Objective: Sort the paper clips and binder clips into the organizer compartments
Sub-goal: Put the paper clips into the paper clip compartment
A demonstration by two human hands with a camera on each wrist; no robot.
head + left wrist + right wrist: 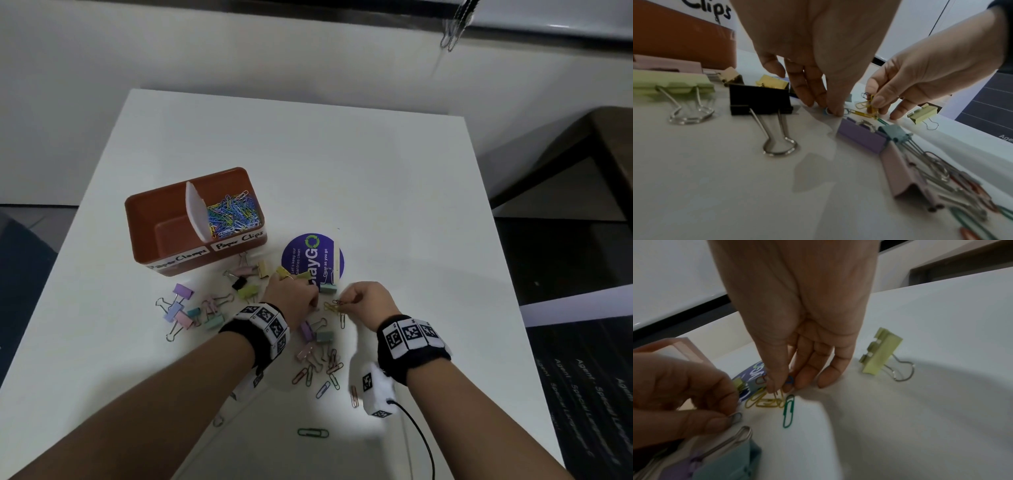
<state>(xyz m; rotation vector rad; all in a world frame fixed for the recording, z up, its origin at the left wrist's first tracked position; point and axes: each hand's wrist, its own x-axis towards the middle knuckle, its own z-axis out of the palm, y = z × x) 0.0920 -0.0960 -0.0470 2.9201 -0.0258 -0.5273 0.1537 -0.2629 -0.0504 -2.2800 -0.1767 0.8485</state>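
Observation:
The brown organizer (150, 219) stands at the table's left. Its "Paper Clips" compartment (233, 214) holds a heap of coloured clips, and the "Paper Clamps" side shows none. My right hand (344, 301) pinches a bunch of yellow, red and blue paper clips (774, 395) just above the table. A green paper clip (788, 412) lies under it. My left hand (826, 107), close beside it, pinches a small pale paper clip (735, 417) against the table. Pastel binder clips (181, 308) lie scattered to the left of both hands and between the wrists.
A round purple sticker (311, 258) lies beyond the hands. A black binder clip (759, 99) and a pale green one (879, 352) sit close by. More paper clips (318, 373) lie between my wrists, one green (312, 432) nearer me. Dark floor lies right of the table.

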